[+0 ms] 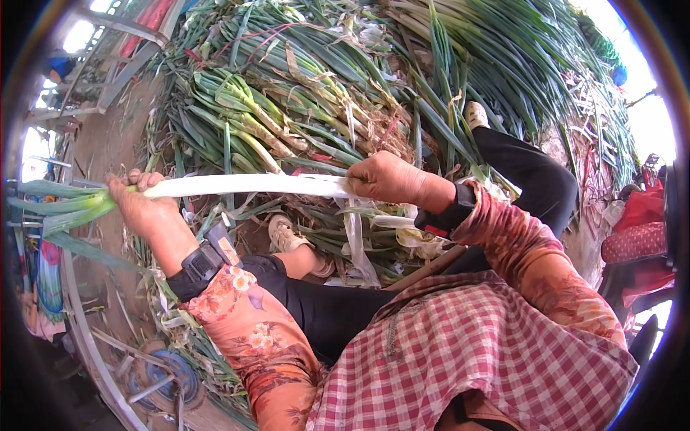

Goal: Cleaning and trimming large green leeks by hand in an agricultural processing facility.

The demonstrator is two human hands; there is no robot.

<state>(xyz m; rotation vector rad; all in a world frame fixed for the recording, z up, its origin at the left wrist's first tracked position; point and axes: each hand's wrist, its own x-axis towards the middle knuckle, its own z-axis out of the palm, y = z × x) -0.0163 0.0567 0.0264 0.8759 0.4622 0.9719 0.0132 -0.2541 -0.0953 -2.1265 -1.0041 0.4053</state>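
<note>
Leek (244,185), held between left hand (142,205) and right hand (384,178), leafy pile (269,90) beyond

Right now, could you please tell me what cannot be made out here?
In the head view:
White end of the leek: its tip is hidden inside the right hand.
Part of the leek within the left hand: hidden by that hand.
Leftmost tips of its green leaves: blurred near the dark left rim.
Red thing at far right: blurred near the rim, its kind unclear.
</note>
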